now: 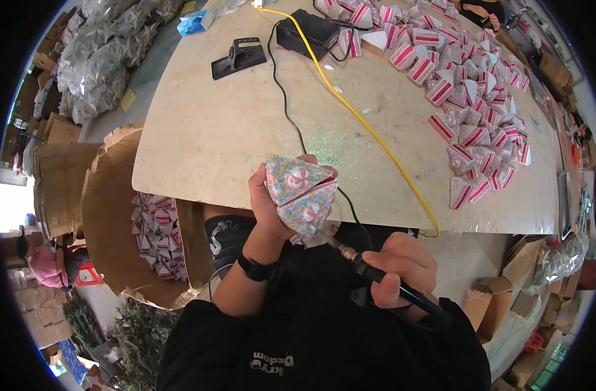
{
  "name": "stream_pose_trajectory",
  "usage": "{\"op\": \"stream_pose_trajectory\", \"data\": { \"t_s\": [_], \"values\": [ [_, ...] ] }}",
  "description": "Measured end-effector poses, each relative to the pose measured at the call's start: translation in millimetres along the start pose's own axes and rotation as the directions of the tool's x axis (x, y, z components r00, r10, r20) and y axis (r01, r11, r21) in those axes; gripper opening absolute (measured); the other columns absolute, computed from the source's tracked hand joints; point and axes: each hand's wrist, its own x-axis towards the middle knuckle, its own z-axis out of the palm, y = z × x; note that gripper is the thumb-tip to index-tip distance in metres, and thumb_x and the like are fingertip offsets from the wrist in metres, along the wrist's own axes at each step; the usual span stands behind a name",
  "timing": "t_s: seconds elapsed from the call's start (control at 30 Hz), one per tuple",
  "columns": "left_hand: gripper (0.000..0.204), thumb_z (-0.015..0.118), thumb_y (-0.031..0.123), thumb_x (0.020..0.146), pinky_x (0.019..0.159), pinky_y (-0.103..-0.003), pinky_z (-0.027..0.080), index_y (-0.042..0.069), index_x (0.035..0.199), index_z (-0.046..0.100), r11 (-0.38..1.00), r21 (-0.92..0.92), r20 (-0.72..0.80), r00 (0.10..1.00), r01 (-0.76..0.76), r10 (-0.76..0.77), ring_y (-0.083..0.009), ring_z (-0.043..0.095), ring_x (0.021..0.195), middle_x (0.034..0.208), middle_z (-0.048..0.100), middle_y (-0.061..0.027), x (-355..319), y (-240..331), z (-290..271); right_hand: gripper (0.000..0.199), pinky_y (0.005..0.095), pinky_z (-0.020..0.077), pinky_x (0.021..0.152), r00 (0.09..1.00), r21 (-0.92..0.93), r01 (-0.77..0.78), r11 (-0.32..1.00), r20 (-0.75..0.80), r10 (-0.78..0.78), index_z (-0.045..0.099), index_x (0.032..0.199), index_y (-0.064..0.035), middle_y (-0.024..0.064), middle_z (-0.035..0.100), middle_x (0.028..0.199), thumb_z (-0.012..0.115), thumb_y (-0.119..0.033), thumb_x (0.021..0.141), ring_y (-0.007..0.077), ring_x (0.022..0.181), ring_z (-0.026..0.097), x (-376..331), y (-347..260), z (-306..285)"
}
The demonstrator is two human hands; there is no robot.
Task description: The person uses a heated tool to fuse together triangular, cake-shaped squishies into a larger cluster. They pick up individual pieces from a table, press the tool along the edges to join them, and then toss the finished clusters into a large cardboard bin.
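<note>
By the pale table [213,137], a heap of red-striped wedges [472,135] is being supported. At its near edge, two pastel-speckled wedges [283,177] are being held by the left hand [270,215], fingers curled; a black-handled tool [360,261] is being gripped by the right hand [407,262], tip near them.

Looks steeply down from head height through a fisheye lens; faces forward across the table [213,130]; sits close above left hand [270,218] and right hand [407,264]
</note>
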Motion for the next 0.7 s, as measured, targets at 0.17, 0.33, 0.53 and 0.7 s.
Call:
{"op": "stream_pose_trajectory", "data": {
  "t_s": [0.17,0.33,0.53,0.7],
  "values": [
    [0.073,0.047,0.069,0.085,0.061,-0.048,0.052,0.004,0.119,0.052,0.999,0.040,-0.018,0.999,-0.027,0.028,-0.0398,0.063,0.087,0.123,0.058,-0.0273,0.2,1.5,-5.2,0.010,0.0289,0.0374,0.043,0.974,0.031,-0.037,0.999,-0.223,0.043,0.064,0.077,0.0003,0.0067,0.058,0.062,0.066,-0.007,0.084,0.0174,0.046,0.050,-4.6,-0.9,9.3],
    [0.075,0.048,0.069,0.085,0.063,-0.049,0.054,0.003,0.120,0.051,0.995,0.076,0.016,0.998,-0.064,0.063,-0.0405,0.064,0.088,0.123,0.057,-0.0281,-0.4,1.2,-10.1,0.010,0.0289,0.0386,0.043,0.981,0.011,-0.020,1.000,-0.191,0.022,0.062,0.075,0.0008,0.0073,0.059,0.062,0.067,-0.005,0.083,0.0174,0.046,0.051,-4.5,0.6,7.5],
    [0.076,0.048,0.070,0.084,0.063,-0.049,0.056,0.002,0.120,0.050,0.992,0.103,-0.025,0.997,-0.071,0.074,-0.0399,0.066,0.083,0.123,0.057,-0.0287,-1.5,0.2,-7.2,0.011,0.0286,0.0401,0.044,0.983,-0.009,-0.051,0.999,-0.176,0.048,0.061,0.074,0.0000,0.0088,0.062,0.063,0.067,-0.005,0.081,0.0181,0.047,0.052,-1.6,0.5,9.0],
    [0.078,0.048,0.070,0.084,0.065,-0.049,0.057,0.001,0.121,0.050,0.992,0.114,-0.003,0.999,-0.051,0.052,-0.0398,0.067,0.087,0.123,0.058,-0.0290,-1.1,0.9,-6.6,0.011,0.0286,0.0407,0.044,0.982,-0.016,-0.082,0.997,-0.175,0.078,0.060,0.073,-0.0007,0.0090,0.063,0.064,0.067,-0.005,0.081,0.0184,0.047,0.053,-3.2,1.6,8.5]
  ]
}}
